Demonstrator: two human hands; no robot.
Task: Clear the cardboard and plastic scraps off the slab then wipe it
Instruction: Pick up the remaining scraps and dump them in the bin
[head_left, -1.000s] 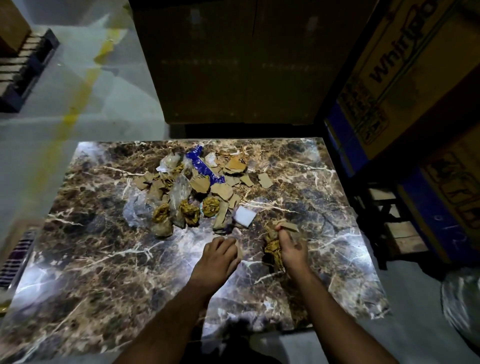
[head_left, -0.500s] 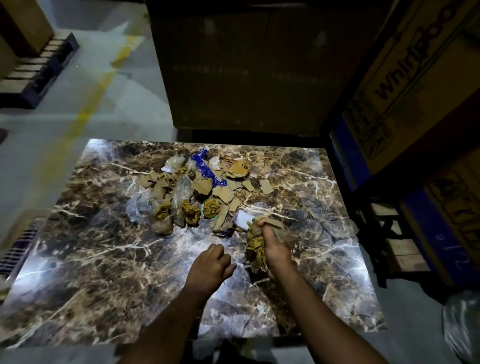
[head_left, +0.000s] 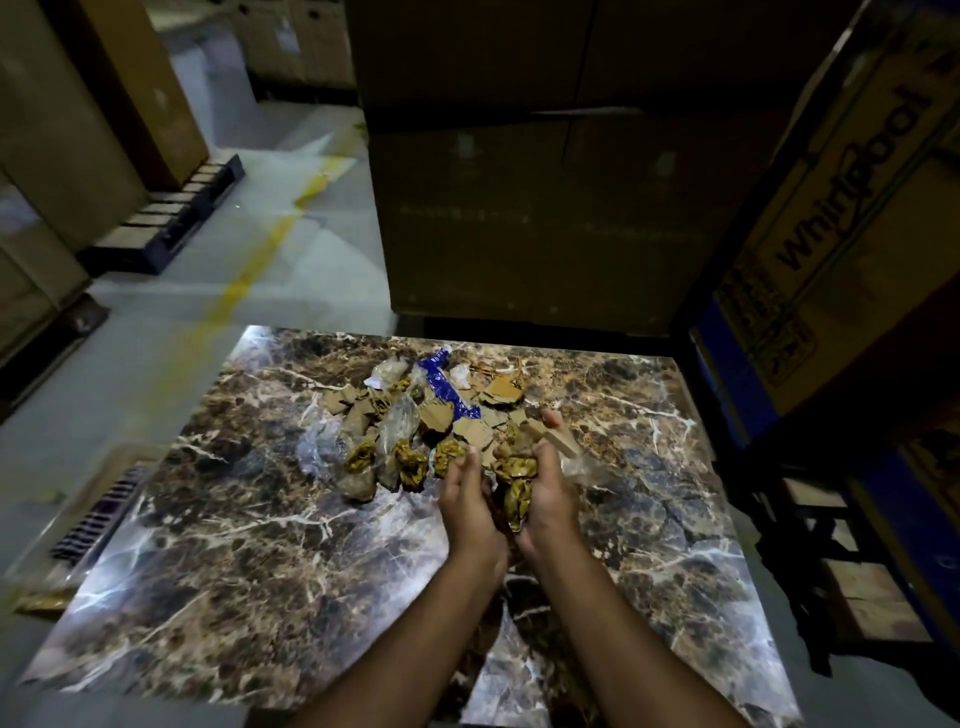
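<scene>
**Both hands cupped over a handful; the main heap lies just ahead and to the left**

The right hand (head_left: 545, 488) has its grip curled around a bundle of scraps (head_left: 519, 480): crumpled golden plastic hanging between the palms, clear film, and a cardboard strip (head_left: 553, 439) jutting up and to the right above the fingers. The left hand (head_left: 467, 499) is pressed in beside it, fingers bent toward the bundle as if cupping it; whether it actually pinches anything cannot be told.

The remaining pile (head_left: 415, 426) sits on the marble surface (head_left: 234, 545) directly beyond the fingertips and spreads away to the left and far side. Its long axis runs roughly from near-left to far-right, with a blue wrapper (head_left: 447, 389) across its middle. The left hand is the nearer one to most of it.

Open room: the near half of the slab and its left portion, with bare floor (head_left: 130, 338) past the left edge. The far edge butts close to a stack of tall cartons (head_left: 519, 208), and a printed box (head_left: 831, 234) crowds the right side, so carrying the handful off looks easiest toward the left or back toward the body. Wiping is not yet due.
</scene>
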